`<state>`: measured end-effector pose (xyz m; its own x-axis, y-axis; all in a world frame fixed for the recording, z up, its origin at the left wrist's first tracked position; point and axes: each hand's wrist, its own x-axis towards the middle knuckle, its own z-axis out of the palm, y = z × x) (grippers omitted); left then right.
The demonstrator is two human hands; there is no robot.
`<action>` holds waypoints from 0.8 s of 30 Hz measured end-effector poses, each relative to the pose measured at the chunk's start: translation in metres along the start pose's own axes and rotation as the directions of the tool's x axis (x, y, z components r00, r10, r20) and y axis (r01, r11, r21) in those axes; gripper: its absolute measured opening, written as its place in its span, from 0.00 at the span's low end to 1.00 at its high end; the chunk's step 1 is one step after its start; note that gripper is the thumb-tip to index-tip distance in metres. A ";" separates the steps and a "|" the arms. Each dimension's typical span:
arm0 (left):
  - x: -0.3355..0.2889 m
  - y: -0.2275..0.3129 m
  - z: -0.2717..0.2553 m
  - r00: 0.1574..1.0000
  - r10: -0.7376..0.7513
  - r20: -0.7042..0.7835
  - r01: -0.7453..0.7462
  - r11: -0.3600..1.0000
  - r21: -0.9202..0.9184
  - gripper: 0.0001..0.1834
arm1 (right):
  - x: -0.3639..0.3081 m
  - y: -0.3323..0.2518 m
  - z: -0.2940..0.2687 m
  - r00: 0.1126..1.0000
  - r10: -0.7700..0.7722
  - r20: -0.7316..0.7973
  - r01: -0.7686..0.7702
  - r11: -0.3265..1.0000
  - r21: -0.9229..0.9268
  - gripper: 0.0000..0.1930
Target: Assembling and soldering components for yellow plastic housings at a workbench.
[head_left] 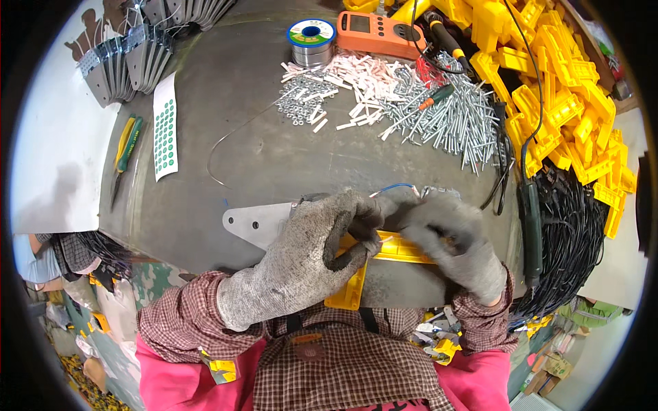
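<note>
My left hand (308, 253), in a grey work glove, is closed on a yellow plastic bracket (404, 248) at the near edge of the table. One arm of the bracket runs right, another hangs toward me. A small pale wire end shows by the left fingertips. My right hand (456, 240), gloved too and blurred, is curled in a pinch over the bracket's right arm; what it pinches is hidden. Just beyond the hands lies a blue wire (394, 186). A flat grey metal plate with holes (257, 225) sticks out left of my left hand.
Screws (445, 120), white sleeves (363, 75) and nuts (301, 99) lie in a heap beyond, near a solder spool (312, 42) and an orange meter (377, 31). Yellow brackets (562, 82) and black cables (565, 240) fill the right. Pliers (127, 147) and a sticker sheet (164, 127) lie left.
</note>
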<state>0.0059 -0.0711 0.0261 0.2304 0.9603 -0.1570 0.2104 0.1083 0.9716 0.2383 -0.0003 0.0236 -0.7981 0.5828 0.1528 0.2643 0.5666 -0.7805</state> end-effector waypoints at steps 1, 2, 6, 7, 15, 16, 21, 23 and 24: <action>-0.001 -0.004 0.001 1.000 0.001 -0.009 -0.001 1.000 -0.004 0.14 | 0.002 -0.002 0.005 1.000 -0.005 0.008 0.005 1.000 -0.002 0.16; -0.002 -0.009 0.002 1.000 0.012 -0.012 -0.014 0.992 -0.125 0.14 | 0.005 -0.006 0.014 0.981 0.156 -0.112 -0.116 0.946 0.302 0.13; 0.000 -0.005 0.001 1.000 0.003 0.024 0.002 0.974 -0.226 0.16 | 0.015 -0.019 0.015 0.916 0.400 -0.043 -0.335 0.818 0.467 0.08; 0.000 -0.005 0.000 1.000 0.004 0.020 0.000 0.974 -0.226 0.16 | 0.019 -0.021 0.015 0.916 0.399 -0.024 -0.376 0.879 0.293 0.09; 0.002 -0.011 0.000 1.000 -0.021 -0.020 0.014 0.951 -0.307 0.18 | 0.017 0.000 0.024 0.988 0.064 -0.138 -0.052 0.995 0.090 0.10; 0.003 -0.010 -0.001 1.000 -0.019 -0.019 0.012 0.952 -0.307 0.18 | 0.017 -0.005 0.024 0.971 0.200 -0.134 -0.168 0.961 0.221 0.09; 0.004 -0.011 -0.003 0.999 0.028 -0.040 -0.035 0.984 -0.172 0.18 | 0.015 -0.008 0.019 0.928 0.373 -0.013 -0.342 0.864 0.369 0.06; 0.006 -0.013 -0.005 0.994 0.099 -0.056 -0.105 0.988 -0.117 0.17 | 0.016 -0.011 0.018 0.887 0.460 0.024 -0.432 0.812 0.394 0.05; 0.007 -0.013 -0.006 0.983 0.171 -0.061 -0.175 0.982 -0.065 0.15 | 0.015 -0.008 0.020 0.887 0.461 0.023 -0.432 0.811 0.394 0.05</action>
<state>-0.0005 -0.0643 0.0132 0.2045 0.9786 0.0229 0.1048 -0.0452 0.9935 0.2135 -0.0079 0.0202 -0.5981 0.7652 -0.2383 0.3462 -0.0215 -0.9379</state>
